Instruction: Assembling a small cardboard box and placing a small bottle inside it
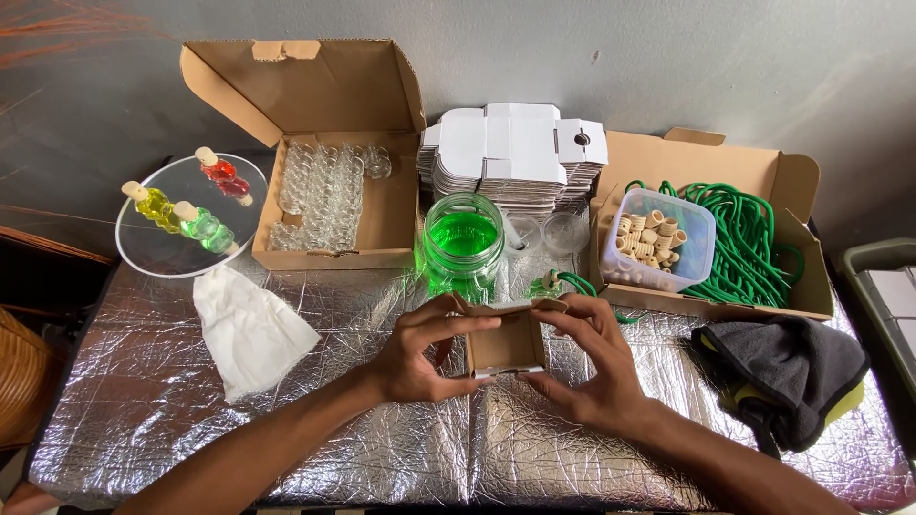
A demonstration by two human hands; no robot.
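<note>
Both my hands grip one small open cardboard box [506, 343] just above the silver foil table [315, 448]. My left hand [420, 353] holds its left side, fingers curled over the top flap. On the box's right side sits my right hand [587, 367], with the thumb beneath it. The inside of the box looks empty. Behind it stands a glass jar of green liquid [463, 243], and a small corked bottle on a green cord [551, 282] lies beside the jar.
A stack of flat white box blanks [515, 153] rests at the back. An open carton holds small clear glass bottles [324, 186]. A round clear plate [153, 253] carries three coloured bottles. Right carton: green cord [754, 238], tub of corks [654, 238]. White cloth [248, 329], grey cloth [792, 367].
</note>
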